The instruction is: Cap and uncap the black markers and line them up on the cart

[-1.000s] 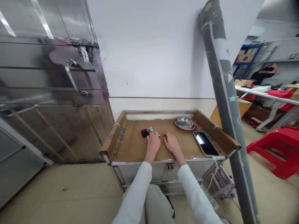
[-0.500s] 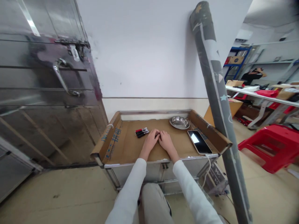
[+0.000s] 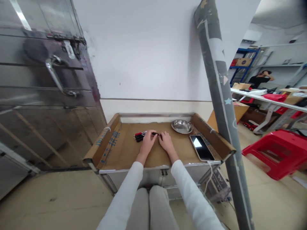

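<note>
Over the cardboard-lined table top (image 3: pixel 127 153), my left hand (image 3: pixel 148 142) is closed in a pinch on a black pen (image 3: pixel 155 133). My right hand (image 3: pixel 166 142) pinches the right end of the same pen, which lies about level between the two sets of fingertips. Fingers cover parts of it. Just left of my left hand lies a small bunch of pens (image 3: pixel 139 137), red and black, partly hidden by that hand. Beyond my right hand sits a shallow round metal dish (image 3: pixel 181 126).
A phone (image 3: pixel 202 148) with a white cable lies at the table's right. Folded cardboard walls (image 3: pixel 213 135) edge the sides. A tall wrapped roll (image 3: pixel 222 83) leans at the right, near a red stool (image 3: pixel 275 153). A metal door (image 3: pixel 48 83) stands left. Another person (image 3: pixel 260 79) is far back.
My hands have moved slightly apart, and the black pen between them now shows. The view has shifted a little, and my knees have come together.
</note>
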{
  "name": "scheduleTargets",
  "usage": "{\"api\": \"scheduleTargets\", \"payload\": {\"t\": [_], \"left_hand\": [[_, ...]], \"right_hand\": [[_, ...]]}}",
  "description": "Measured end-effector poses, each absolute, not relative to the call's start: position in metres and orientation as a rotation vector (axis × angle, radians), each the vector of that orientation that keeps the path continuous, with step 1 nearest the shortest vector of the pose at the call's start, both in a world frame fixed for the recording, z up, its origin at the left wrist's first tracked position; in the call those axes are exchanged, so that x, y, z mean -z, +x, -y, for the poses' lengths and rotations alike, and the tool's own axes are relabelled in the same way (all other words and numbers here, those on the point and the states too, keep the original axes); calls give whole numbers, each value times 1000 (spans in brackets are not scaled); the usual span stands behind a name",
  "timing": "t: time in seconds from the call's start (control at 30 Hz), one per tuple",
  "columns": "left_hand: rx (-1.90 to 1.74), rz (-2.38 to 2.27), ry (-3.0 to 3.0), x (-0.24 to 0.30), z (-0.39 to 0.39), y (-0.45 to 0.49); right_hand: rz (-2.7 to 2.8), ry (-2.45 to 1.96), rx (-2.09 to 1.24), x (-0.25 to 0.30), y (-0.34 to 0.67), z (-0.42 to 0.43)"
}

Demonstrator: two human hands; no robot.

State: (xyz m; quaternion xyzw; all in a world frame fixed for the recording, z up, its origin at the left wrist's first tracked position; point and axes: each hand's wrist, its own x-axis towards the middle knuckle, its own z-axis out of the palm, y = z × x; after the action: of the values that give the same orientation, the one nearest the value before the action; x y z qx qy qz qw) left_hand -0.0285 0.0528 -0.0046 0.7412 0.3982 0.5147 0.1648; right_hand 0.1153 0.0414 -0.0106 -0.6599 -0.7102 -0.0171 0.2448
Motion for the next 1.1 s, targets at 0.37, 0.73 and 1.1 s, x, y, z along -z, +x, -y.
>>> {"api": "scheduleTargets", "payload": {"t": [0.37, 0.73, 1.1], "left_hand": [[-1566, -1223, 2077, -3, -45, -41], [-1541, -1329, 2096, -5, -40, -45], [-1019, -1433, 2630, -5, -47, -28]], "right_hand": [[1895, -1600, -62, 20, 115, -43], [1794, -1407, -173, 31, 122, -44], [1835, -1527, -61, 24, 120, -39]]}}
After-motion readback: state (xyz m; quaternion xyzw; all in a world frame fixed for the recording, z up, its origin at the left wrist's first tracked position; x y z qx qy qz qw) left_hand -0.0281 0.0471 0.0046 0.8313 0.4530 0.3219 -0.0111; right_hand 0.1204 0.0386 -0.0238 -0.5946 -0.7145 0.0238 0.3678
